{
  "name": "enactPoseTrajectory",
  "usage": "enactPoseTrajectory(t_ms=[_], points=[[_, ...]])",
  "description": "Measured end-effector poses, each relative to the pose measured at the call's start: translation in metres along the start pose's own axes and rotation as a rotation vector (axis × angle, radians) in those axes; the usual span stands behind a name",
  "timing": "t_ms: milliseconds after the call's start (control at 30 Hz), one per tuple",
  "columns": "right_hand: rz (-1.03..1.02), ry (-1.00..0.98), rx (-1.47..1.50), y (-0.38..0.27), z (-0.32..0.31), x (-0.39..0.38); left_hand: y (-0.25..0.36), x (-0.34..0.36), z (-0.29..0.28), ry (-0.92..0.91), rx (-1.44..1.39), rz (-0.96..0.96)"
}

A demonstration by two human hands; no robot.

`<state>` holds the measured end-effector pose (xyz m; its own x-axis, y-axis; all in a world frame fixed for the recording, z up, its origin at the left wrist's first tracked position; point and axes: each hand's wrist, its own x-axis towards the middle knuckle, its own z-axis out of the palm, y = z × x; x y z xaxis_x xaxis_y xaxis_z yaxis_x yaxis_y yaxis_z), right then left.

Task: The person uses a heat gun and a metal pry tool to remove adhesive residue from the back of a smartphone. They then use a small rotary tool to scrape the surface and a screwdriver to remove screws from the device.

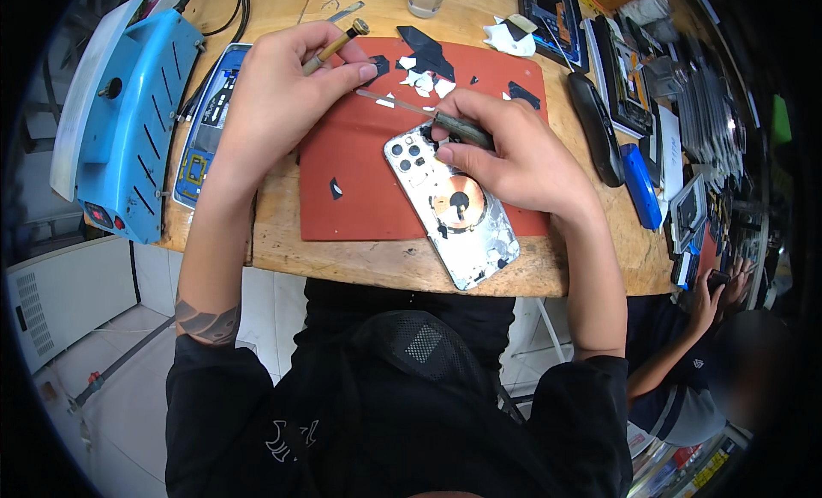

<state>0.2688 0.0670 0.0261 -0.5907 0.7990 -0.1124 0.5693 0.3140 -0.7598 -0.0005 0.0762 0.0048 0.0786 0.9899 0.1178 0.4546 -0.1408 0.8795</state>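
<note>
My left hand (pixel 287 91) is closed around a slim brass-coloured tool handle (pixel 330 49) with a knurled round end. Its thumb tip meets a small black shard (pixel 380 65); whether the shard is pinched I cannot tell. My right hand (pixel 514 151) grips a dark-handled thin blade tool (pixel 465 131), its blade pointing left toward my left thumb. Below the right fingers lies a phone (pixel 419 177) with its back stripped, showing camera lenses and a copper charging coil (pixel 460 203). The phone lies tilted on the red mat (pixel 351 207), its lower end reaching over the wooden table.
Black and white broken pieces (pixel 425 57) lie at the mat's far side. A blue machine (pixel 137 121) and an opened blue device (pixel 205 130) stand left. Phone parts (pixel 621 78) and stacked panels (pixel 706 113) crowd the right. A bystander's hand (pixel 709 297) holds a phone there.
</note>
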Motion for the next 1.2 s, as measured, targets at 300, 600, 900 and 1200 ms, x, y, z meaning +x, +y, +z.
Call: enactPoseTrajectory(t_ms=[300, 600, 900, 1200], points=[[0.037, 0.067, 0.217, 0.014, -0.002, -0.012, 0.013, -0.004, 0.016, -0.210, 0.069, 0.065], [0.169, 0.381, 0.407, 0.020, -0.015, -0.017, 0.021, -0.006, 0.032, -0.188, -0.013, 0.024], [0.203, 0.299, 0.007, -0.003, 0.000, -0.017, 0.029, -0.021, 0.042, -0.199, 0.151, 0.146], [0.124, 0.470, -0.047, 0.009, 0.006, -0.023, 0.014, -0.027, 0.042, -0.195, 0.204, 0.257]])
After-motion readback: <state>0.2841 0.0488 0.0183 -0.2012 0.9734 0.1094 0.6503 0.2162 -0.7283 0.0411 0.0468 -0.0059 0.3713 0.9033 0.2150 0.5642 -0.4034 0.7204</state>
